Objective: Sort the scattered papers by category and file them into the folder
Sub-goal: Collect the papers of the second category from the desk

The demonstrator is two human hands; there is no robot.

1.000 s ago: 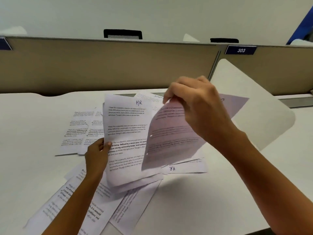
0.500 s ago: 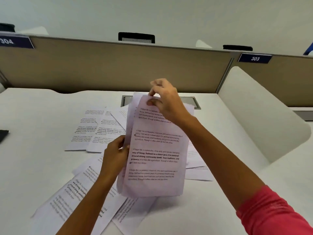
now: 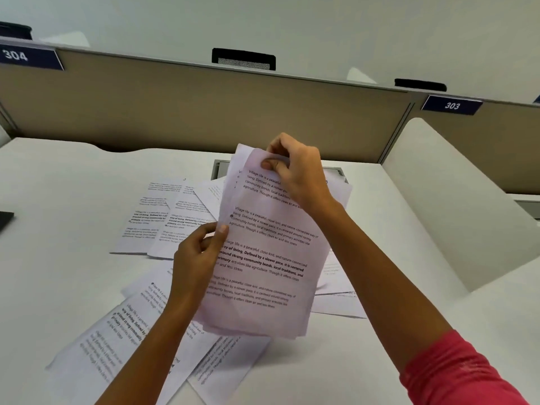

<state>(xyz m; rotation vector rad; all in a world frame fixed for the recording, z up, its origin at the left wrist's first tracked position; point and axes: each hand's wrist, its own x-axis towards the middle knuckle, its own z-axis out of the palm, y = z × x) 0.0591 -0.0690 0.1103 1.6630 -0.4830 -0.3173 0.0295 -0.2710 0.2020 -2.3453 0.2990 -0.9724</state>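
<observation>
Left hand pinches the stack of papers at its edge, right hand its top (maybe only the front sheet); loose sheets could slide onto the desk.

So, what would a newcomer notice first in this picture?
First, the held sheaf of papers at the centre, raised off the desk: the left hand pinches its side edge, the right hand its top. Next, the loose printed sheets scattered over the white desk beneath.
</observation>
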